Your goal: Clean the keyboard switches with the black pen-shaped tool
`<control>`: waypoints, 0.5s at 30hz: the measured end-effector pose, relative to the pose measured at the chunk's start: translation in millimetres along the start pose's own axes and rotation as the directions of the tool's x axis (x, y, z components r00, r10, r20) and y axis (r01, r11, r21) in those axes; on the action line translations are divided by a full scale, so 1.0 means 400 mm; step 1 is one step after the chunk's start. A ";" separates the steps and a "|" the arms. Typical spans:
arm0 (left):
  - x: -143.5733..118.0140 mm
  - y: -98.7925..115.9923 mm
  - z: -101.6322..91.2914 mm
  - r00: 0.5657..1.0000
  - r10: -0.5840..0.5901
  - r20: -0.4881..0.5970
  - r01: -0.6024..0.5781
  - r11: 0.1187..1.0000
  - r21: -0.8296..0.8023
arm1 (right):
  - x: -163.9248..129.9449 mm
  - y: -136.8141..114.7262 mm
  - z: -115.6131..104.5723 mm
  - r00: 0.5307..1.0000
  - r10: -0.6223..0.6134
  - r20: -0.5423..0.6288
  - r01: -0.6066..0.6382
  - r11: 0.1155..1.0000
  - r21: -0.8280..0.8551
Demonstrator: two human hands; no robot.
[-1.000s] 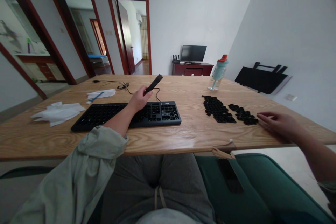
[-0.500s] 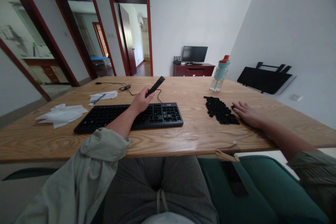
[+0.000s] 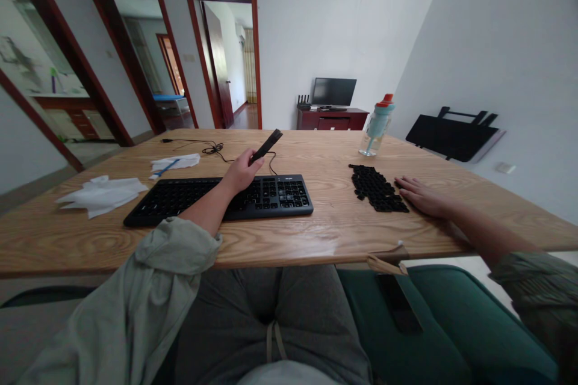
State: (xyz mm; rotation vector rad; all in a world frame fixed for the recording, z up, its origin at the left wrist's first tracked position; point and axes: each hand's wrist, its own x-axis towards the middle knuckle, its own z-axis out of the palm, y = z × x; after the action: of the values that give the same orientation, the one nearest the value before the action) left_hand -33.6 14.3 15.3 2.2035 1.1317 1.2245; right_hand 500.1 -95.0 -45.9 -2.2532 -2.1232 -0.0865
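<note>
My left hand point(image 3: 241, 173) is closed round a slim black brush point(image 3: 267, 145), which slants up and away to the right. That hand is above a black keyboard point(image 3: 289, 194), and my forearm crosses over the keyboard and hides part of its middle. Some spots on the keyboard's right end look bare of keycaps. My right hand point(image 3: 422, 197) rests on the tabletop with its fingers stretched out. Its fingertips are at the right side of a patch of loose black keycaps point(image 3: 378, 187), spread close together.
White tissues point(image 3: 103, 192) lie left of the keyboard, with a thin blue tool point(image 3: 167, 168) on another sheet behind. The keyboard's cable point(image 3: 213, 148) coils farther back. A water bottle point(image 3: 376, 126) stands beyond the keycaps. A phone point(image 3: 400, 304) lies on the green seat point(image 3: 478, 313) below the wooden table point(image 3: 334, 234).
The whole view has shifted slightly. My left hand still grips the brush over the keyboard. My right hand stays by the keycaps, with hardly any movement.
</note>
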 end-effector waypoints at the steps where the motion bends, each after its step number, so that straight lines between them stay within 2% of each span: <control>1: -0.001 0.001 0.000 1.000 -0.001 0.003 0.001 1.000 -0.002 | 0.001 -0.001 -0.001 1.000 0.013 0.010 -0.013 1.000 0.010; 15: -0.001 0.007 0.001 1.000 -0.014 0.011 0.015 1.000 -0.017 | 0.078 0.046 0.020 0.999 0.045 -0.008 -0.045 0.999 0.029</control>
State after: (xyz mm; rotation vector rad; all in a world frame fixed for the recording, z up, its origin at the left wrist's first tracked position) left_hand -32.0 12.5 16.8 2.1830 1.1265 1.2103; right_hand 520.5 -64.5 -51.7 -2.2786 -2.0547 -0.0638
